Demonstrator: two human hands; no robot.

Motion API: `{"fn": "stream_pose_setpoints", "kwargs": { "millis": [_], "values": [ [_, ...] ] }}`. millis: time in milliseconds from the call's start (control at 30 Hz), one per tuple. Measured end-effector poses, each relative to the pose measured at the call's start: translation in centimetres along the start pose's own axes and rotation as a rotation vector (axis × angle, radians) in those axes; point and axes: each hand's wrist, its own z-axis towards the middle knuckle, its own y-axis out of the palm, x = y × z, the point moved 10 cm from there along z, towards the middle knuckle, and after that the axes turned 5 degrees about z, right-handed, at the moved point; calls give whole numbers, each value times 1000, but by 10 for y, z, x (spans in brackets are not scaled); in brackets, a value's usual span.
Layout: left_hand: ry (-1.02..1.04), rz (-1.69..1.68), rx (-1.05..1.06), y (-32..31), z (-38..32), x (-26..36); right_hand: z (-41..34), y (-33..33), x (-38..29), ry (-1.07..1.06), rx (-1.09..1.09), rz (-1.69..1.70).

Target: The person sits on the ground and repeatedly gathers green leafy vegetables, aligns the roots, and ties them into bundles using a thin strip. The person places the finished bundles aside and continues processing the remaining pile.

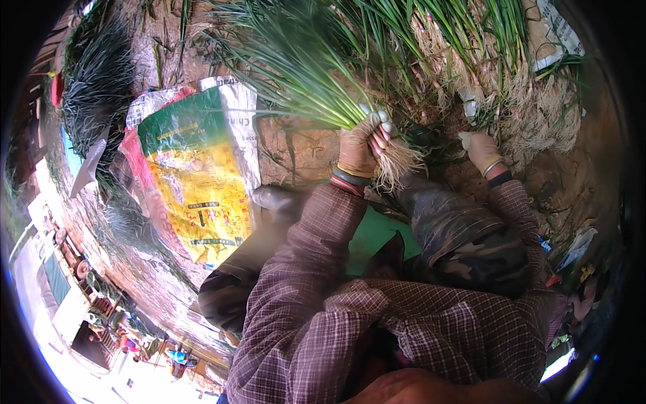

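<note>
My left hand [357,147], in a tan glove with pale fingertips, is closed around a bunch of what look like green garlic plants [323,96]. Their long leaves fan out to the upper left. Pinkish stem bases and a tuft of pale roots [396,164] stick out on the right side of the fist. My right hand [482,151], also gloved, is low over the ground beside the roots of a larger pile of the same plants [454,45]. Its fingers point left and are partly hidden, so I cannot see whether anything is in them.
A yellow and green printed sack [199,171] lies flat at the left. Beyond it is a dark green heap of leafy plants [98,86]. My camouflage-clad knees [464,242] flank a green surface [376,232]. Bits of plastic litter [578,247] lie at the right. People [133,346] are far off, lower left.
</note>
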Motion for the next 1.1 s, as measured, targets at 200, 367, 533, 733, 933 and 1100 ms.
{"fn": "stream_pose_setpoints", "kwargs": {
  "millis": [200,367,533,733,933,1100],
  "values": [
    [-157,-84,-93,22,-17,-40,-2,-82,-117,-659,155,1198],
    [-126,57,-91,19,-19,-31,-13,-102,-148,-802,264,985],
    [-139,-14,-2,-2,-12,-36,-18,-76,-109,-505,-100,1621],
    [-256,-243,-112,17,-25,-69,19,-76,-144,-476,46,1371],
    [-248,-288,-156,26,-26,-58,8,-62,-147,-590,-73,1969],
    [-150,244,118,-7,-17,-31,-37,-67,-131,-673,-400,2270]
  ]
}}
